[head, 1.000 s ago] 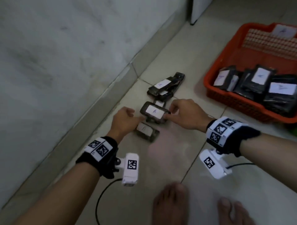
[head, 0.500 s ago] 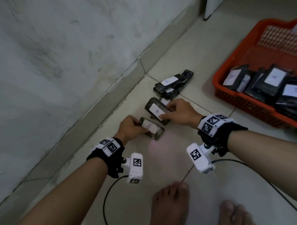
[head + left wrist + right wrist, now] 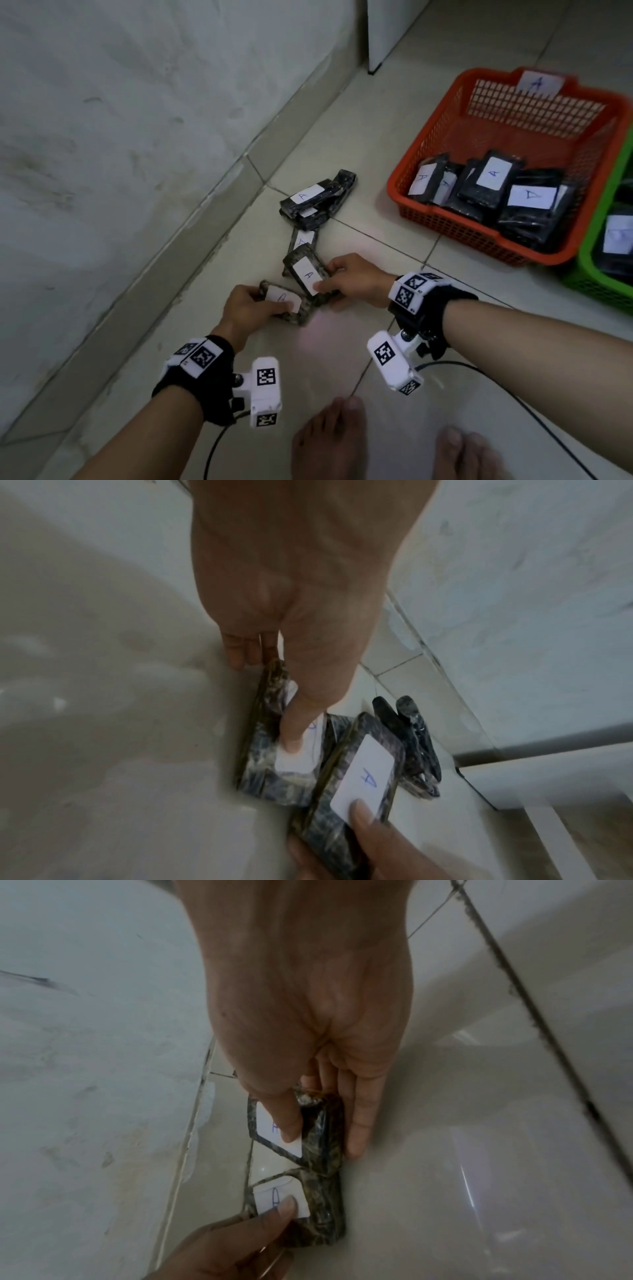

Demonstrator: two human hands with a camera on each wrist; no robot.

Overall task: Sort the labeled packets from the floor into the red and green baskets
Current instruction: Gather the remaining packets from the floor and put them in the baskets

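Note:
On the tiled floor my left hand (image 3: 262, 301) grips a dark wrapped packet (image 3: 303, 313), thumb on its white label; its letter is partly covered (image 3: 263, 753). Just to its right, my right hand (image 3: 327, 277) grips a second packet labelled A (image 3: 305, 270), thumb on the label's corner (image 3: 318, 1131). The two packets touch end to end. Several more labelled packets (image 3: 318, 202) lie beyond them near the wall. The red basket (image 3: 455, 222), tagged A, holds several A packets at the right. The green basket (image 3: 592, 270) is at the far right edge with packets inside.
A grey wall with a skirting strip (image 3: 191, 233) runs along the left. A white cabinet corner (image 3: 380, 51) stands at the back. My bare feet (image 3: 329, 442) are at the bottom, and a black cable (image 3: 513, 401) trails from the right wrist.
My left hand, a fist beside its packet a second ago, has taken hold of it. The right hand keeps its grip on the A packet, now turned more lengthwise.

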